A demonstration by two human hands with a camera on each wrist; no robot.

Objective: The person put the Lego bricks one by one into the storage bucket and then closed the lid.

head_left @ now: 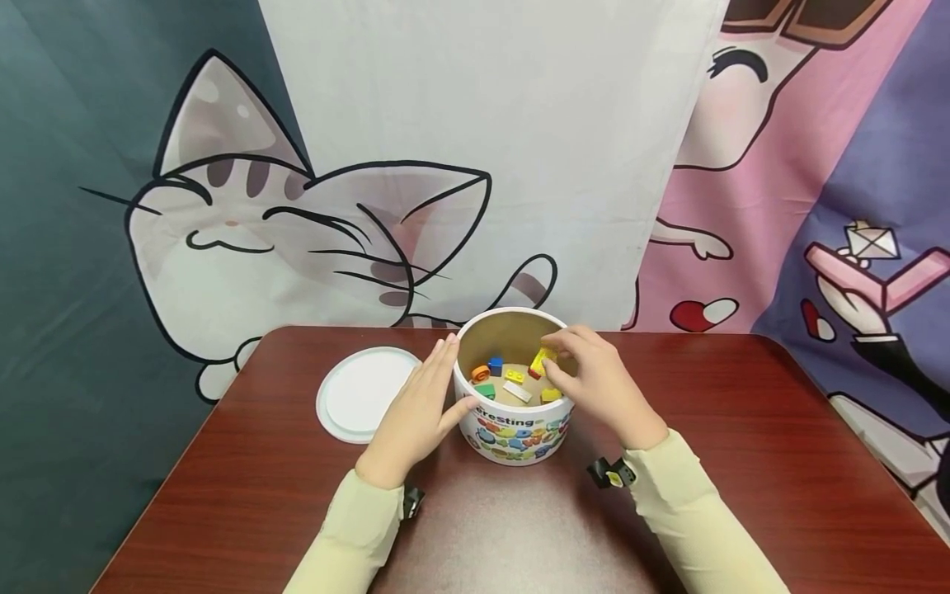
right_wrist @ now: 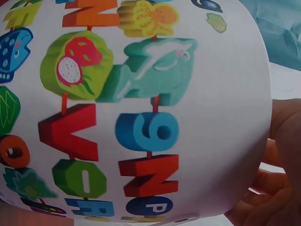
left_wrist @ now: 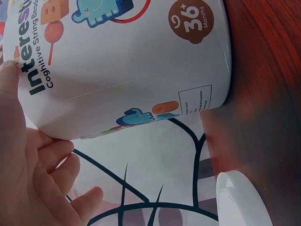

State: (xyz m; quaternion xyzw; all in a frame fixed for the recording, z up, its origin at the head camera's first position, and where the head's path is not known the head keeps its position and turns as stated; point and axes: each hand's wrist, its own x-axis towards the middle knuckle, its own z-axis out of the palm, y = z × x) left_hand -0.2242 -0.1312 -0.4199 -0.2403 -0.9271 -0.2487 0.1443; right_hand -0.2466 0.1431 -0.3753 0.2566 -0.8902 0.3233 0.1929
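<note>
A round white bucket (head_left: 512, 445) with colourful printing stands on the table, its top uncovered. Inside lie small building bricks: a blue brick (head_left: 495, 365), a green brick (head_left: 486, 390), a white brick (head_left: 517, 391) and yellow ones, plus an orange wheel-like piece (head_left: 480, 374). My left hand (head_left: 419, 404) rests against the bucket's left side, fingers extended along the rim and thumb at the front. At the right rim my right hand (head_left: 597, 379) pinches a yellow brick (head_left: 543, 360) with red at its lower end. In the right wrist view, the bucket wall hides the fingertips.
A round white lid (head_left: 364, 394) lies on the reddish-brown table (head_left: 742, 445), left of the bucket and partly behind my left hand. Behind the table's far edge hangs a cloth (head_left: 475, 91) printed with cartoon figures.
</note>
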